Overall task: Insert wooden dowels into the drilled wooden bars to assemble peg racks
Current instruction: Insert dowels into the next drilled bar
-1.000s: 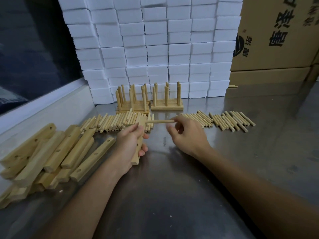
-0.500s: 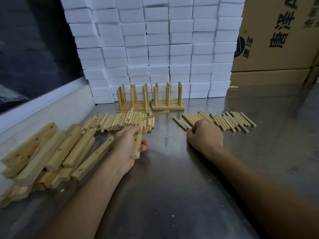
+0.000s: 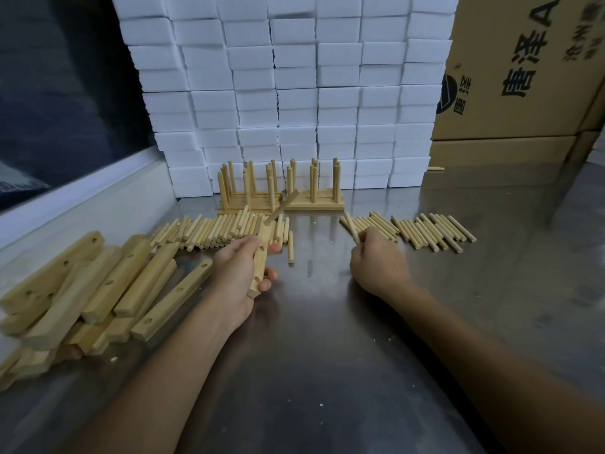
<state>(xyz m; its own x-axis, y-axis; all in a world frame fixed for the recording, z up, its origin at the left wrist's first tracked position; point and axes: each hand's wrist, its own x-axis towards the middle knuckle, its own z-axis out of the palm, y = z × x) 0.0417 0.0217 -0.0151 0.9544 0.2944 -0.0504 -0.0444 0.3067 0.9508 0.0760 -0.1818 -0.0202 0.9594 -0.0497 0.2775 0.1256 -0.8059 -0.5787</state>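
Drilled bar point(image 3: 260, 257): gripped by left hand point(image 3: 237, 273), first dowel point(image 3: 283, 204) now seated. Right hand point(image 3: 376, 260) has since pinched next dowel point(image 3: 351, 228) from far-edge row.

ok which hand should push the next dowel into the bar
Right. The right hand already pinches a dowel from the right pile, while the left hand grips the drilled bar, which has one dowel in its far end.

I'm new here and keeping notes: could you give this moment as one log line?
left hand: grips drilled bar, one dowel inserted | right hand: pinches loose dowel at right pile | finished racks behind
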